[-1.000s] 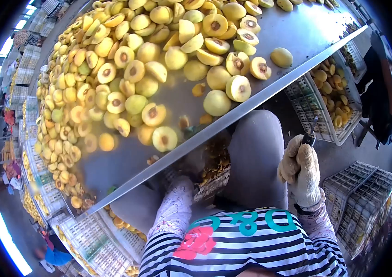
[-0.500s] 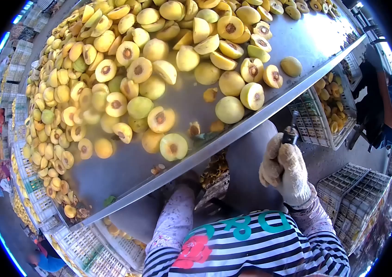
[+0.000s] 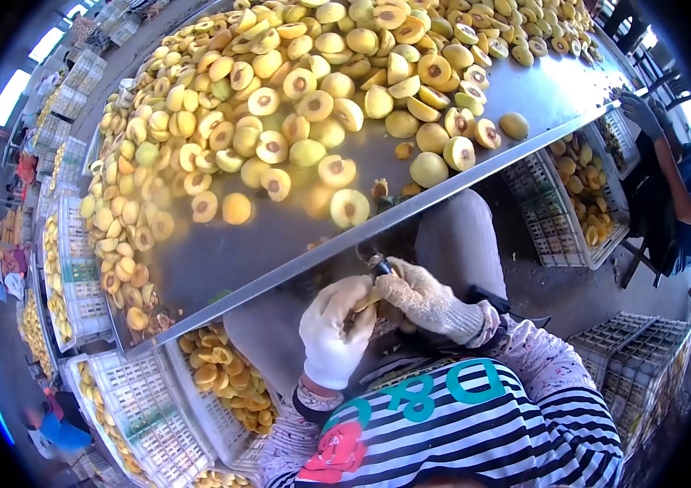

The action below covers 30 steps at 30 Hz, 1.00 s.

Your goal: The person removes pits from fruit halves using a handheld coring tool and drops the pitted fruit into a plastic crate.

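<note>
My left hand (image 3: 337, 329), in a white glove, is closed just below the table edge. A sliver of yellow shows between its fingers, apparently a peach half (image 3: 367, 304), mostly hidden. Right beside it, my right hand (image 3: 431, 301), in a tan-stained knit glove, is closed on a small pitting knife (image 3: 380, 264). Its dark handle sticks out past the fingers, with a thin curved metal tip pointing toward the table. Halved yellow peaches (image 3: 349, 208) lie on the metal table (image 3: 280, 252) beyond both hands, many with brown pits showing.
A crate of peach halves (image 3: 236, 374) stands at lower left beside my leg. Under the table's right side is another filled crate (image 3: 569, 203). Stacked crates (image 3: 638, 358) stand at lower right. A co-worker's gloved hand (image 3: 642, 114) is at the far right table edge.
My right hand has moved left with the knife from beside my right knee. My left hand has come up from under the table edge to meet it. The view has shifted.
</note>
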### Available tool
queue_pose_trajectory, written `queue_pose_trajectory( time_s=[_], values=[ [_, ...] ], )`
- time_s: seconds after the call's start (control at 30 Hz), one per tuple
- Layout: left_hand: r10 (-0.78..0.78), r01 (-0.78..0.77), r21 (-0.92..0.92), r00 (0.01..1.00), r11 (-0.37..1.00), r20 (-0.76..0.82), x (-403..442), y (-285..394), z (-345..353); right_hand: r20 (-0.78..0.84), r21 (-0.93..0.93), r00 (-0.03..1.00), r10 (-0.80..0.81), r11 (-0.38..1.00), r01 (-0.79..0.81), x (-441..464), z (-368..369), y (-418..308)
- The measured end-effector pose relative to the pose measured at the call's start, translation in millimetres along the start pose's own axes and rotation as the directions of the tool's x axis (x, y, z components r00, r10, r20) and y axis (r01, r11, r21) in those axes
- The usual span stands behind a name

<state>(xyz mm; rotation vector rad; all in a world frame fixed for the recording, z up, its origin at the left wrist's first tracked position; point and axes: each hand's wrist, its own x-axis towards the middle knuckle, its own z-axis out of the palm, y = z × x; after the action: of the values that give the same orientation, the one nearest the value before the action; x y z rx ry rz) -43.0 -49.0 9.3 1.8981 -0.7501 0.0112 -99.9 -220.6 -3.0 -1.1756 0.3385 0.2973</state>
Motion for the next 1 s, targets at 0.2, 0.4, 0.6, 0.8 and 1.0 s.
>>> queue_pose_trajectory(
  time_s=[0.2, 0.4, 0.6, 0.8, 1.0],
  values=[
    [0.250, -0.249, 0.190, 0.968, 0.950, 0.022, -11.8, 3.7, -44.5, 0.286, 0.338, 0.950, 0.126, 0.914, -0.223, 2.8, 45.6, -10.0],
    [-0.104, 0.102, -0.255, 0.995, 0.962, 0.009, -43.9, -18.3, -86.4, 0.312, 0.170, 0.936, 0.161, 0.960, -0.221, 8.0, 86.4, -18.4],
    [-0.314, 0.210, -0.344, 0.907, 0.915, -0.281, -86.6, -58.7, -151.3, 0.378, -0.471, 0.922, -0.081, 0.841, 0.266, 65.3, 143.7, 1.1],
    [-0.151, 0.366, 0.229, 0.765, 0.902, -0.626, -133.3, -44.6, -203.1, 0.618, -0.778, 0.770, 0.162, 0.269, 0.568, 91.1, 222.8, 2.0],
    [-0.109, 0.436, 0.248, 0.646, 0.865, -0.756, -182.8, -48.9, -221.8, 0.693, -0.720, 0.677, 0.248, 0.203, 0.663, 108.8, 270.6, 24.1]
  ],
)
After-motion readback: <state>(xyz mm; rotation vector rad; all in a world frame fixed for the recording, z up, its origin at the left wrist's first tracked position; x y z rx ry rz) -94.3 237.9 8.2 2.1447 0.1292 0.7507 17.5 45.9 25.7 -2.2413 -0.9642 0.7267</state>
